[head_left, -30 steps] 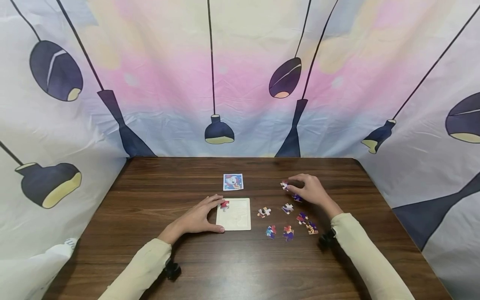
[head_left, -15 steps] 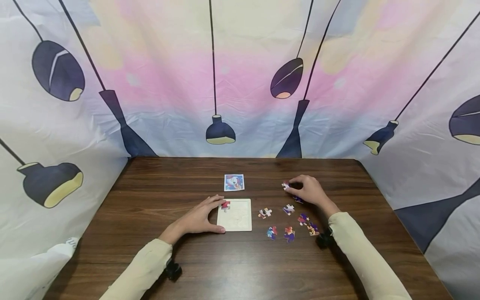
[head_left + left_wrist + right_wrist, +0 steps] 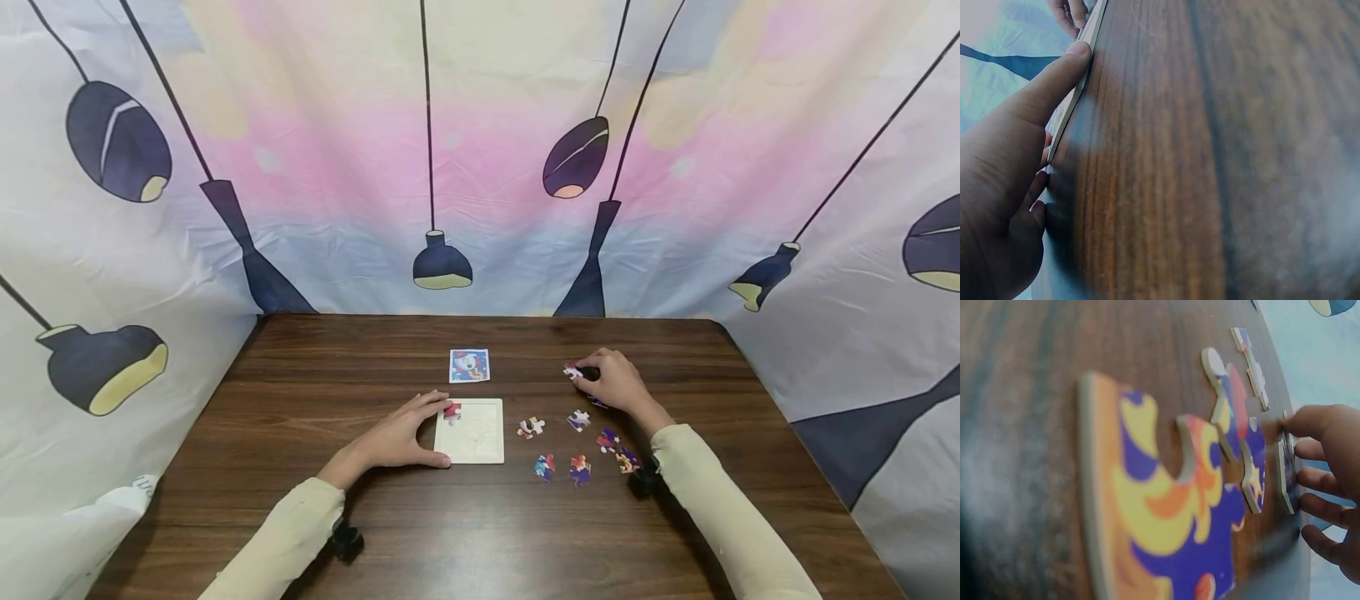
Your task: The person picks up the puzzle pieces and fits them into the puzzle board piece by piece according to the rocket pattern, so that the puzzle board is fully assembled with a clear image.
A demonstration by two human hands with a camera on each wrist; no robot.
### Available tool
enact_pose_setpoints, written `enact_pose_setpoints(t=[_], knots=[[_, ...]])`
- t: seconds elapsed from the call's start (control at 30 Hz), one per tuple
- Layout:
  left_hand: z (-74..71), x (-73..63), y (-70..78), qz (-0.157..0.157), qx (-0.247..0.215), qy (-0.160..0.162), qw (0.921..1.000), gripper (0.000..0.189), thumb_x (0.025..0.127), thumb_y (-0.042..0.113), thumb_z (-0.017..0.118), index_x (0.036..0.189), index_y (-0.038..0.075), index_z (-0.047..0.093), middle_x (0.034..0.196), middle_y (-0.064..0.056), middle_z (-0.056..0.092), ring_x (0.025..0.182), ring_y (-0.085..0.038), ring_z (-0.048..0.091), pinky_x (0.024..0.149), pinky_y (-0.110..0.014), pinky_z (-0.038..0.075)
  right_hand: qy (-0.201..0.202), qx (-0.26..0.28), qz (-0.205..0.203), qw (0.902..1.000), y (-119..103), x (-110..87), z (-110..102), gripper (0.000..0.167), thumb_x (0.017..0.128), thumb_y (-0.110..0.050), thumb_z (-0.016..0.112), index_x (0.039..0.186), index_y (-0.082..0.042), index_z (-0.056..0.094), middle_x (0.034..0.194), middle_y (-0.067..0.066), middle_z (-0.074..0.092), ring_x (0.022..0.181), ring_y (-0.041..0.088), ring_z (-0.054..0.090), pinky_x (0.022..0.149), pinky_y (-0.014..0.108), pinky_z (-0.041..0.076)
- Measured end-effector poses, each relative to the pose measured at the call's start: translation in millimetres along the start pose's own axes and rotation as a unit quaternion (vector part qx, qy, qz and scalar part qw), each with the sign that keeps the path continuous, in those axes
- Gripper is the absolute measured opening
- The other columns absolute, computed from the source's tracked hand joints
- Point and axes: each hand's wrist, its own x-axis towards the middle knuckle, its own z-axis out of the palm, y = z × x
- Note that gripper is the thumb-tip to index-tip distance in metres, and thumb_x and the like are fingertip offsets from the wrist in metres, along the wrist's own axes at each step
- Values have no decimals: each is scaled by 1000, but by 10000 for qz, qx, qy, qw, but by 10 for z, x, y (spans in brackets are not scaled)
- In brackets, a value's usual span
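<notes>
My left hand (image 3: 401,432) grips the left side of a pale square puzzle tray (image 3: 480,446), thumb at the near corner and fingers at the far one. In the left wrist view the thumb lies along the edge of the tray (image 3: 1072,100). One red puzzle piece (image 3: 452,411) sits in the tray's far left corner. At the back right, my right hand (image 3: 617,382) pinches a white and red puzzle piece (image 3: 572,372) between thumb and fingers, low over the table. A dark purple piece (image 3: 597,402) lies partly hidden beneath that hand.
Several loose pieces lie right of the tray, among them a white one (image 3: 531,427), a red and purple one (image 3: 580,469) and an orange and yellow one (image 3: 1166,494). A small picture card (image 3: 469,366) lies behind the tray. A printed cloth (image 3: 360,275) hangs around the table (image 3: 360,350).
The right hand has shifted slightly left and its grasp on the white and red piece has adjusted a little. The left hand and the tray stay put; the head view drifts slightly.
</notes>
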Motion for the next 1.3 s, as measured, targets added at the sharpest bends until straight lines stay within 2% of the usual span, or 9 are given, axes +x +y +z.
enact_pose_setpoints(t=[0.13, 0.37, 0.73, 1.07, 1.3], knots=[[1, 2, -10, -4, 21, -4, 10000, 106, 74, 68, 81, 157, 16, 43, 165, -3, 32, 155, -29, 23, 116, -58, 32, 9, -19, -110, 9999, 28, -13, 4, 35, 93, -21, 72, 124, -5, 74, 114, 18, 67, 106, 39, 63, 89, 58, 51], [3, -3, -6, 5, -40, -13, 10000, 105, 75, 67, 82, 157, 15, 43, 165, -4, 32, 155, -30, 24, 116, -59, 32, -14, 57, 5, 10000, 90, -37, -7, 41, 93, -32, 76, 123, -6, 74, 121, 19, 67, 114, 41, 60, 98, 60, 47], [-6, 5, 19, -7, -26, -2, 10000, 104, 75, 65, 83, 157, 14, 43, 165, -5, 33, 154, -31, 24, 116, -59, 32, 16, -29, -93, 10000, 87, -33, -25, 34, 93, -32, 76, 116, -7, 78, 118, 17, 68, 112, 40, 61, 96, 60, 47], [-2, 8, 7, 18, -13, -3, 10000, 104, 75, 65, 83, 157, 14, 43, 164, -5, 33, 154, -31, 25, 116, -59, 32, 68, 113, -517, 9986, 86, 23, -16, 33, 94, -30, 75, 118, -8, 78, 109, 11, 76, 101, 33, 69, 89, 54, 53], [1, 1, 2, 40, -28, 14, 10000, 104, 75, 65, 83, 157, 14, 44, 165, -5, 33, 154, -32, 25, 116, -60, 31, 140, 338, -838, 9958, -95, 47, -66, 33, 95, -29, 75, 121, -9, 77, 111, 11, 77, 101, 31, 68, 88, 53, 54]])
